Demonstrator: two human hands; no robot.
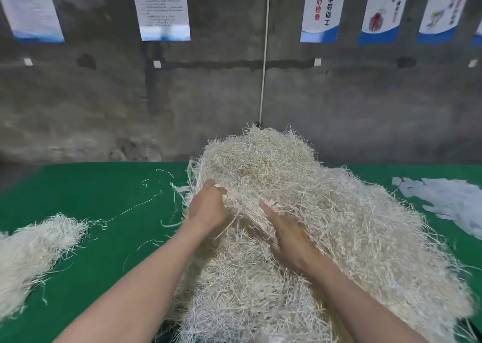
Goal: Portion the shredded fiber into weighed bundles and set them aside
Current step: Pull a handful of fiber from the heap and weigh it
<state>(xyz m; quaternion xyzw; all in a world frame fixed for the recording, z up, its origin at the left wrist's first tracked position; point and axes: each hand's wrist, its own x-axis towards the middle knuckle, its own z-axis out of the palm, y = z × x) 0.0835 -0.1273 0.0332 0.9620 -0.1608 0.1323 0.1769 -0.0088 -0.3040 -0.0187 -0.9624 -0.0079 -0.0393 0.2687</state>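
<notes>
A big heap of pale, straw-like shredded fiber (300, 199) covers the middle and right of the green table (91, 186). My left hand (207, 207) grips a tuft at the heap's left edge, fingers curled into the strands. My right hand (287, 235) lies on the heap just right of it, fingers dug into the fiber and partly hidden by it. A smaller separate bundle of fiber (31, 248) lies at the table's left edge, apart from both hands.
Loose strands (146, 204) are scattered on the green surface between the heap and the small bundle. A flat pile of white sheet scraps (448, 201) lies at the far right. A grey concrete wall with hanging posters (161, 8) stands behind the table.
</notes>
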